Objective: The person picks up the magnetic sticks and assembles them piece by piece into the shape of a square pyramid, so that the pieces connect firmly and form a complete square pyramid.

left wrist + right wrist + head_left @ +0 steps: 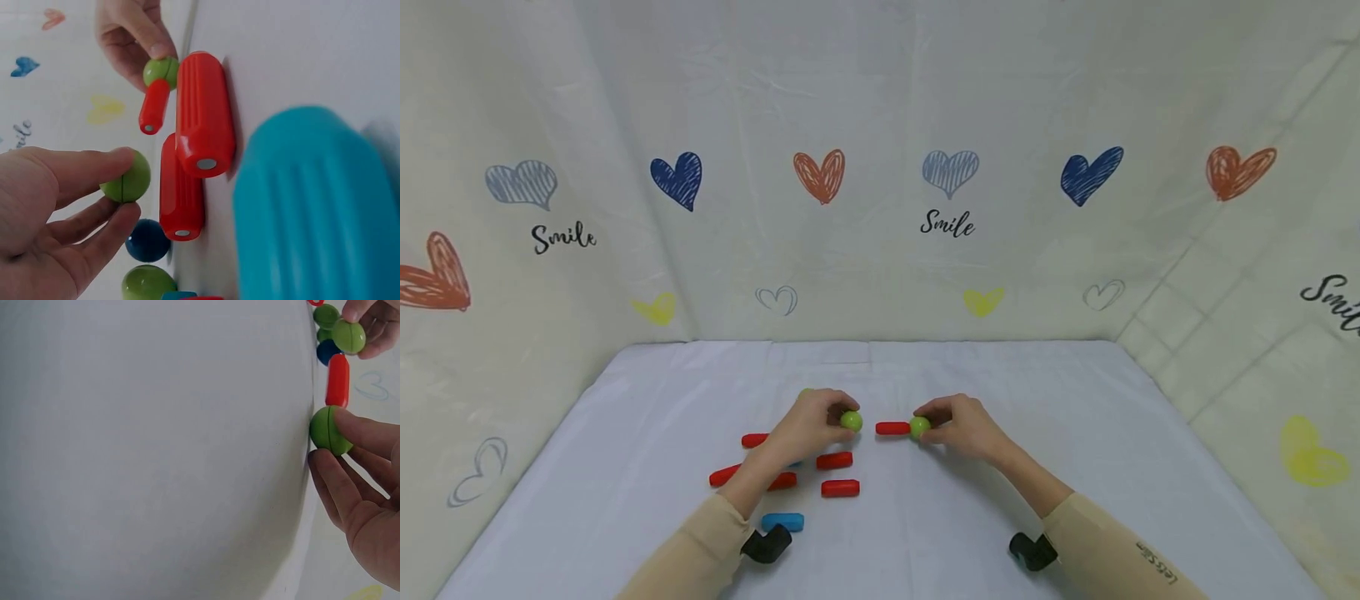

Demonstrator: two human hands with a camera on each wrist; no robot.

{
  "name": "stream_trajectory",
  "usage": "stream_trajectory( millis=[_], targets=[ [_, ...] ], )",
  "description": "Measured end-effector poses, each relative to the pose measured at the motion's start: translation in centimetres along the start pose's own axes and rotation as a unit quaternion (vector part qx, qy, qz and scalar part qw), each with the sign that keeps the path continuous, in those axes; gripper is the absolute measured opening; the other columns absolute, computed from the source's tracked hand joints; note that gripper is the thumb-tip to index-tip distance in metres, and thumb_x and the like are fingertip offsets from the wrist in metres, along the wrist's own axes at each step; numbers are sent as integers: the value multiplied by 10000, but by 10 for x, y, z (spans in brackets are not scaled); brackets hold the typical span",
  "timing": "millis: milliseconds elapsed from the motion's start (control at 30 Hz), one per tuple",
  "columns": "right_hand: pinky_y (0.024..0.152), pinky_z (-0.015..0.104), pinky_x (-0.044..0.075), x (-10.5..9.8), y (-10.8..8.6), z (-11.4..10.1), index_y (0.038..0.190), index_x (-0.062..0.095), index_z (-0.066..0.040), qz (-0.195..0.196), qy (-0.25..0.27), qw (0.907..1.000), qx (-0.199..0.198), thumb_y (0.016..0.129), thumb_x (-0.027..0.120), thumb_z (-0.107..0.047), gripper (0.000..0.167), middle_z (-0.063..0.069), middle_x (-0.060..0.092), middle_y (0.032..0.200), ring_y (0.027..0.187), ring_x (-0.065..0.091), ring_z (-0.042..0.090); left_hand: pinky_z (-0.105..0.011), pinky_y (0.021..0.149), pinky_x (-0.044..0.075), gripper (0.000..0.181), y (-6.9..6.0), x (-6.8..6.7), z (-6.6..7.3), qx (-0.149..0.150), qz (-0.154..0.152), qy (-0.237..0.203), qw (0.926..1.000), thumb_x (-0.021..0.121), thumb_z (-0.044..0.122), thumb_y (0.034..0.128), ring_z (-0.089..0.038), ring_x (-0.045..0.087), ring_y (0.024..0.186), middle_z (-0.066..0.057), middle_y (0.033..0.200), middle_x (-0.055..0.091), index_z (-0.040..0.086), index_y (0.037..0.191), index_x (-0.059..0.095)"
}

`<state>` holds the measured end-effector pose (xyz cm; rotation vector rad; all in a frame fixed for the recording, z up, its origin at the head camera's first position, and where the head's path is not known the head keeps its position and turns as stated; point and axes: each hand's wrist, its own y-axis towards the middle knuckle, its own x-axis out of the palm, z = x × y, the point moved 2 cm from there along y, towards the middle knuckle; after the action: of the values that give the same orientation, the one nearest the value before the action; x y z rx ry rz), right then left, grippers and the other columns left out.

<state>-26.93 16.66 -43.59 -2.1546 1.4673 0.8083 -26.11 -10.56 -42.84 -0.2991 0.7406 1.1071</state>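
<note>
While a blue stick [782, 522] and some loose red sticks [840, 488] lie flat on the table [925, 533], probably because they rest steadily that way, both hands are busy past them. The left hand [812, 423] pinches a green ball [852, 420], its fingers bent just enough to fit. The right hand [966, 427] pinches a second green ball [920, 427] the same way; a red stick [892, 428] touches it, perhaps turned so its free end faces the first ball. The left wrist view shows shiny dots [206, 164] on stick ends and a dark blue ball [148, 240], which the head view doesn't show.
</note>
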Motion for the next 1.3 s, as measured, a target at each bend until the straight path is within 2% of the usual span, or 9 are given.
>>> stream_trajectory(
  millis=[233,433,733,967,1100,1300],
  targets=[
    [821,337,566,-1,0,-2,1153,766,-66,-19,-45,10000,-31,869,808,-55,288,-1,731,1050,980,662,211,-305,802,578,361,4,7,2,-93,-232,176,9995,817,62,873,-190,631,922,9,1028,686,29,1212,696],
    [824,333,561,0,2,-1,1150,772,-91,-28,-90,10000,22,868,812,-63,286,-15,730,1040,972,659,194,-265,789,572,360,9,15,-2,-49,-353,302,9989,831,72,864,-170,636,911,18,1025,682,57,1200,703],
    [806,350,568,-1,5,0,1136,770,-61,-110,-250,9992,-276,852,831,-77,291,7,736,1035,938,664,185,-300,819,575,337,12,18,0,90,-314,378,9988,833,65,860,-176,645,919,9,1022,686,44,1168,698],
    [804,337,558,-4,6,-2,1134,758,-60,-284,-322,9988,-233,855,830,-90,290,-5,723,1019,920,646,173,-297,810,575,332,12,18,1,100,-318,377,9987,832,58,859,-190,647,921,1,1020,685,50,1163,698],
    [807,344,544,-6,9,-6,1126,752,-64,-373,-393,9982,-238,872,818,-149,276,-25,712,1000,915,634,167,-303,810,577,331,11,18,3,83,-318,350,9988,830,54,860,-200,647,925,-6,1023,683,42,1163,697],
    [814,348,536,-2,18,-12,1122,759,-85,-270,-417,9984,-252,928,755,-190,221,-53,700,997,944,627,162,-300,816,573,332,11,18,3,22,-316,313,9990,829,61,864,-192,639,934,0,1033,680,56,1168,694]
  ],
)
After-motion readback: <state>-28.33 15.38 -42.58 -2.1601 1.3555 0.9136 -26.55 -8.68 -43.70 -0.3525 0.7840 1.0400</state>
